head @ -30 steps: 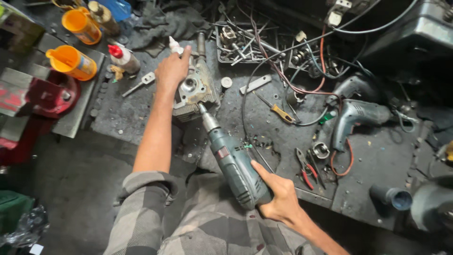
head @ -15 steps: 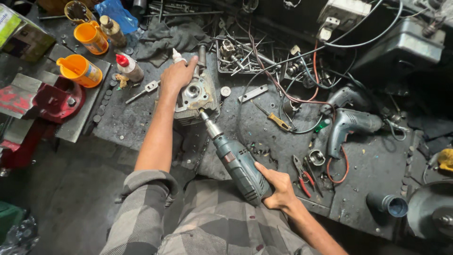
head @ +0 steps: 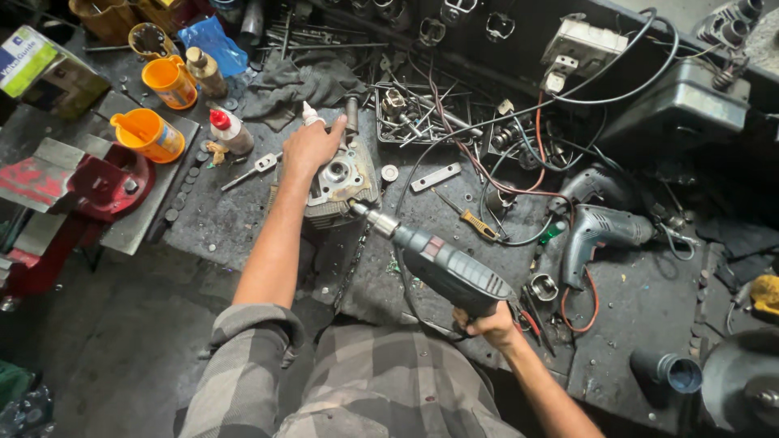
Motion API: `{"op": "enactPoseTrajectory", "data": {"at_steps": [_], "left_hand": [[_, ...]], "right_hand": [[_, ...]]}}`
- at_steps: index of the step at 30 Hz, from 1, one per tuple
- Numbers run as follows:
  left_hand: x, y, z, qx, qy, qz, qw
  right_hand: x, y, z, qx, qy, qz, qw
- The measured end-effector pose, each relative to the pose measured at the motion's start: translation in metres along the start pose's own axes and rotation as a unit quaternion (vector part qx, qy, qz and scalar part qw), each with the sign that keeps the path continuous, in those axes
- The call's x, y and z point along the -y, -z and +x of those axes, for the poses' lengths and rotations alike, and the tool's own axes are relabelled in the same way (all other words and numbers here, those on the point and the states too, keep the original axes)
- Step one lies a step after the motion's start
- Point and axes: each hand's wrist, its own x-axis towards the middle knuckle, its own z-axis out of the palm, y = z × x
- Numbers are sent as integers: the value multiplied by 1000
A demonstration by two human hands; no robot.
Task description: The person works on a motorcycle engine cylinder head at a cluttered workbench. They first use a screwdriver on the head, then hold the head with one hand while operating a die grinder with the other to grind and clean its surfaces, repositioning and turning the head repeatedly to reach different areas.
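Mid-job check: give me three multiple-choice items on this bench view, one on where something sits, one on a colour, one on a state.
1. Where does the left hand rest?
A. On the metal engine part
B. On the red vise
C. On a grey rag

2. What colour are the two jugs at the bench's left?
A. Blue
B. Orange
C. White

3. How is the drill held?
A. Lying loose on the bench
B. Hanging from its cord
C. Gripped in the right hand, bit end at the engine part

Answers:
1 A, the palm lies on the part's upper left side.
2 B, both jugs are orange.
3 C, the fingers wrap the drill's handle and its chuck points at the part's edge.
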Motion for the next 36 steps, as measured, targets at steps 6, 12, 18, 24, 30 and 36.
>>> {"op": "enactPoseTrajectory", "data": {"at_steps": [6,12,18,24,30,36], "left_hand": [[0,-1,8,29,11,1,1000],[-2,4,11,47,17,-11,999],[-5,6,13,62,-10,0,998],[-10,10,20,79,-66,-3,995],[-14,13,15,86,-63,3,994],[-17,16,10,73,-47,10,996]], "right_hand": [[-17,-15,-9,-137,-21,-127,982],[8,-72,-10,-53,228,-483,844],[18,-83,-9,-47,244,-510,823],[18,-87,-8,-44,248,-521,816],[20,-99,-11,-59,235,-548,801],[20,-108,-13,-78,233,-571,783]]}}
